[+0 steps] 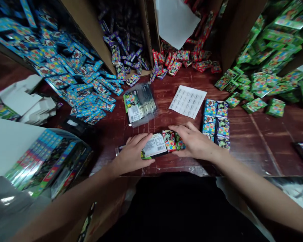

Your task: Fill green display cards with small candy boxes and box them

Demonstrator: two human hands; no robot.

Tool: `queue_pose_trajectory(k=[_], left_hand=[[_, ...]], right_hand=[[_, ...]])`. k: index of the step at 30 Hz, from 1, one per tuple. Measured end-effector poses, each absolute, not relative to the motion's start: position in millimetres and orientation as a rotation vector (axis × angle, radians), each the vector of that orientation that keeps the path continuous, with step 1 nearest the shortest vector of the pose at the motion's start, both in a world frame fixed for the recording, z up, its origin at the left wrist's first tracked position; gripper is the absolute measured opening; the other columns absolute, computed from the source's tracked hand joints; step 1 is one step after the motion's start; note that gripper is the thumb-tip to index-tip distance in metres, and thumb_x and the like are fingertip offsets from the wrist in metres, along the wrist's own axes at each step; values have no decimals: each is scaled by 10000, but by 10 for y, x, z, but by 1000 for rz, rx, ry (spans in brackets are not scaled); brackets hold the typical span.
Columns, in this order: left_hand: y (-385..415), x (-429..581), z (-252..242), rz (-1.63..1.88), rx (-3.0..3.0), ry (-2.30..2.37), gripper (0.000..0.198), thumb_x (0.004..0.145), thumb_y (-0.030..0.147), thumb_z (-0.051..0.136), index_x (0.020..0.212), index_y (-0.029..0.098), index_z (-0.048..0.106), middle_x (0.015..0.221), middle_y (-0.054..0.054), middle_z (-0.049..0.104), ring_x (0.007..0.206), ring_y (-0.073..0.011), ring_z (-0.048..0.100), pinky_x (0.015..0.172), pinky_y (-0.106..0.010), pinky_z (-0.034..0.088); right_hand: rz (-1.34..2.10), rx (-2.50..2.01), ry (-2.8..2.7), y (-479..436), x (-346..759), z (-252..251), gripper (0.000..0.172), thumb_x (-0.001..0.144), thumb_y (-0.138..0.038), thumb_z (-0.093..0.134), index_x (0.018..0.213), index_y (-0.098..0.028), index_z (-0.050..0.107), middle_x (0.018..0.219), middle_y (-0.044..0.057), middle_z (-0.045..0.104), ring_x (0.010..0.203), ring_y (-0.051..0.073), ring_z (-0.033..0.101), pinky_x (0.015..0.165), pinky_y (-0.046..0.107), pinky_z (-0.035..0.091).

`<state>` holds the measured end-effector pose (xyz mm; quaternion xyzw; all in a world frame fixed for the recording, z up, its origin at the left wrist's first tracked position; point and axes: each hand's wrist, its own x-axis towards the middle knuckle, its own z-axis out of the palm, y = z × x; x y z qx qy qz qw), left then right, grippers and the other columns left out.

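Note:
Near the table's front edge, a dark printed sleeve (155,147) with a white barcode label lies flat. My left hand (133,151) is closed over its left part, thumb along the near edge. A small red box (169,140) sticks out of the sleeve's right end, with a small green box (179,142) beside it. My right hand (191,140) grips the green box, fingers at the far side and thumb at the near side. To the right of this hand, small blue boxes (209,124) and purple boxes (222,127) stand in two columns, partly behind my wrist.
Heaps of loose blue boxes (73,70), purple boxes (127,50), red boxes (176,64) and green boxes (269,77) spill from cardboard bins. A sticker sheet (188,101) and a clear bag of flat sleeves (141,105) lie mid-table. Wrapped packs (45,161) stand at left.

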<state>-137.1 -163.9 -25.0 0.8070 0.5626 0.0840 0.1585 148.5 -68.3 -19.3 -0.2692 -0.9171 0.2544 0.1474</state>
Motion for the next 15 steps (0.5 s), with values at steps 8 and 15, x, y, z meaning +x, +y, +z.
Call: queue_pose_trajectory(k=[8, 15], left_hand=[[-1570, -1453, -442, 227, 2331, 1503, 907, 728, 405, 779, 1515, 192, 383, 1439, -140, 517, 1287, -331, 478, 1104, -461, 358], [-1480, -1445, -421, 176, 2319, 1534, 872, 760, 451, 744, 1517, 213, 382, 1448, -119, 526, 1273, -333, 480, 1044, -472, 358]], right_hand=[[901, -703, -2698, -746, 1318, -465, 1047, 780, -523, 786, 1581, -149, 225, 1450, 189, 500, 1347, 364, 423, 1119, 537, 416], [880, -776, -2782, -604, 1495, -356, 749, 839, -383, 753, 1477, -171, 422, 1478, 178, 479, 1390, 334, 436, 1148, 531, 396]])
